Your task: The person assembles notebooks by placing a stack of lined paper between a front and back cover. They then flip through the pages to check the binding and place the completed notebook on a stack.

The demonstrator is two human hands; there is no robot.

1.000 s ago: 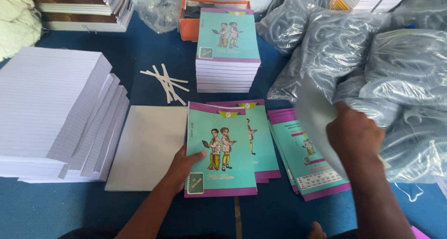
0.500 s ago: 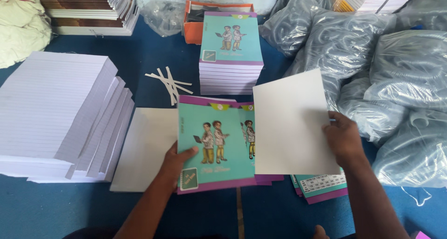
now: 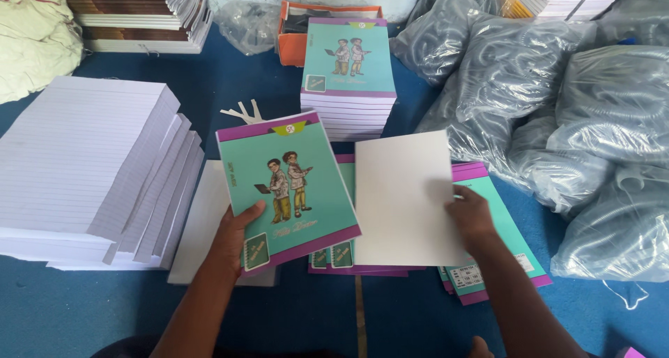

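Two hands over blue floor (image 3: 390, 316), left hand (image 3: 235, 234) gripping teal cover (image 3: 286, 187), right hand (image 3: 468, 215) pinching white sheet (image 3: 404, 197), paper stacks (image 3: 83, 170), grey bags (image 3: 557, 107) around.

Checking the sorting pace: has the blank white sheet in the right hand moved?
Yes. The blank white sheet went left, away from the grey plastic bags, over the cover piles.

a notebook bindery floor — ruled paper stacks (image 3: 83, 163), finished notebooks (image 3: 348, 79).

Teal cover (image 3: 287, 187) with purple borders, plain white sheet (image 3: 404, 194), ruled white paper stacks (image 3: 77, 163), blue floor (image 3: 70, 309)
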